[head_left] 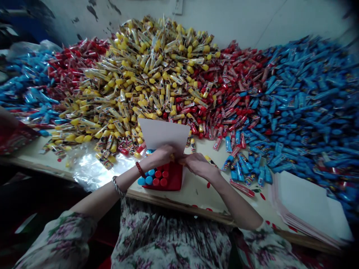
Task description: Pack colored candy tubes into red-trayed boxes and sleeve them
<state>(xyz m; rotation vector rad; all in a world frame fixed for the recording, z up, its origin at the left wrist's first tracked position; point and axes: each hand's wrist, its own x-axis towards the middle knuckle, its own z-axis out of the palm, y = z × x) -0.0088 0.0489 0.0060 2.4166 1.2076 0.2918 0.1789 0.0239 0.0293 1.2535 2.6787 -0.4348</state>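
A red box [175, 179] stands at the table's front edge, with a white card flap [164, 134] raised behind it. Blue-capped tubes [149, 180] and red-capped tubes [163, 182] sit in its left part. My left hand [164, 155] reaches over the box, fingers closed near something yellow that is too small to name. My right hand [199, 164] is at the box's right side, its fingers bent together close to the left ones. What the fingertips of either hand hold is hidden.
Behind the box rise heaps of wrapped yellow [151, 56], red [232, 71] and blue [308, 86] tubes. Clear plastic bags [92, 168] lie at left. Stacked white cards [303, 201] lie at right. One red packet [241, 188] rests near the front edge.
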